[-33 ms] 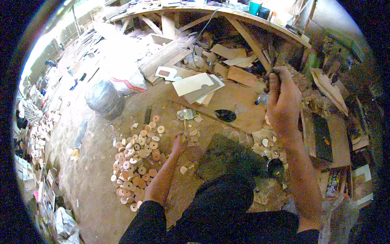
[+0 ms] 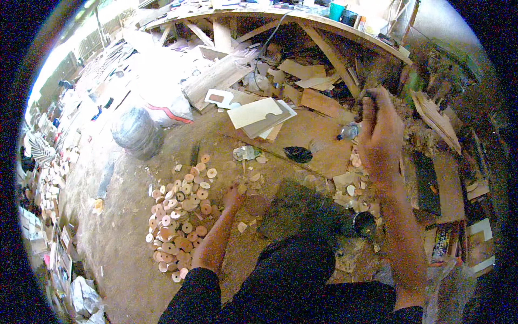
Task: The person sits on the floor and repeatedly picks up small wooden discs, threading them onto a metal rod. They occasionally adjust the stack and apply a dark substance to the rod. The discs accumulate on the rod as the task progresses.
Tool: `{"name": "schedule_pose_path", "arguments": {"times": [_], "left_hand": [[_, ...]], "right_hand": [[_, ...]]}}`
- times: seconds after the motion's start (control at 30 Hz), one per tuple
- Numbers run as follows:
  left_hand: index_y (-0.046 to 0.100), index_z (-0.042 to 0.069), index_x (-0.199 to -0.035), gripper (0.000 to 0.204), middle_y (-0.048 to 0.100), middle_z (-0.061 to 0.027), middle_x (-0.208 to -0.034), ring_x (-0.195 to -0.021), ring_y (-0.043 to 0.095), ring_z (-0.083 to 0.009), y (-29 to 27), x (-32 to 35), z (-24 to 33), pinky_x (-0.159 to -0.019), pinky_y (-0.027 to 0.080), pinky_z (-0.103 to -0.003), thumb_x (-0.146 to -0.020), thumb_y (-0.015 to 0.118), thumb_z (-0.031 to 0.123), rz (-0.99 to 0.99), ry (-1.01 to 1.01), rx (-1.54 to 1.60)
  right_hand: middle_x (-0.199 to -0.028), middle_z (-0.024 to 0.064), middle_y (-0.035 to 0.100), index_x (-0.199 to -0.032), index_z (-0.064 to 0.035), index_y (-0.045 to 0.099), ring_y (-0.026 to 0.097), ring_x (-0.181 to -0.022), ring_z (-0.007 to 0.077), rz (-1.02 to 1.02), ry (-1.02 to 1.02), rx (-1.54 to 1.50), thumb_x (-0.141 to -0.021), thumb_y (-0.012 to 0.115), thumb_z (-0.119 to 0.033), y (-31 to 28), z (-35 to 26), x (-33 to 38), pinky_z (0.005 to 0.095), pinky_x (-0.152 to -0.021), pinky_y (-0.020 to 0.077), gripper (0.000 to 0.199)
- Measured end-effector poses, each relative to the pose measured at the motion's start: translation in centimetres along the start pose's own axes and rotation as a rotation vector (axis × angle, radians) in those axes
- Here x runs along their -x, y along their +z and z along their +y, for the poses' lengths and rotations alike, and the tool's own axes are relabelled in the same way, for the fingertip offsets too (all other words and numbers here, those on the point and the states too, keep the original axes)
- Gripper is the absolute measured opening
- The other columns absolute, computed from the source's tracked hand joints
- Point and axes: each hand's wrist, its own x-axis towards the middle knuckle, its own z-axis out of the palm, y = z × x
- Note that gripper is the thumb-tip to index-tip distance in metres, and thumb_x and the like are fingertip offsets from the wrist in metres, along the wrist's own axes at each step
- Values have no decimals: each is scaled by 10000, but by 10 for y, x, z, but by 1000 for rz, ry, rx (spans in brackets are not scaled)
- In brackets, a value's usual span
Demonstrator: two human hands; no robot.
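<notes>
My right hand is raised on the right, in front of a clear plastic bottle lying on the ground. Its fingers are bent and drawn together, their tips in dark shadow; anything held there I cannot make out. Lower down, my left hand is close to the ground, just right of a heap of small round wooden discs with centre holes. The fingers of this hand are small and blurred, so their grip does not show. A crumpled clear plastic piece lies beyond the left hand.
Stacked flat boards lie ahead, with a dark oval piece nearer. A long wooden workbench spans the back, scrap wood beneath it. A wrapped round bundle sits at left, a black round object below my right hand.
My right hand has shifted slightly right, uncovering more of the plastic bottle. The left hand has dipped a little. The whole view has moved very slightly.
</notes>
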Motion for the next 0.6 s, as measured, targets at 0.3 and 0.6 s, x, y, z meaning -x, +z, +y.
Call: {"name": "schedule_pose_path", "arguments": {"times": [0.3,0.6], "left_hand": [[503,38,-1310,570,508,-280,-1284,-1213,452,-506,33,42,-7,-1029,384,-572,-834,660,311,163,294,-67],[548,57,-1293,618,514,-228,-1308,-1279,435,-440,62,70,58,-986,446,-556,-913,531,544,313,279,-462]], "right_hand": [[-1033,267,651,-1140,62,599,607,-972,448,163,205,308,-1032,459,-270,-45,59,16,460,-871,470,376],[-1288,298,549,-1278,102,528,510,-1201,426,157,436,280,-1040,428,-373,-45,82,39,426,-1050,374,541]]}}
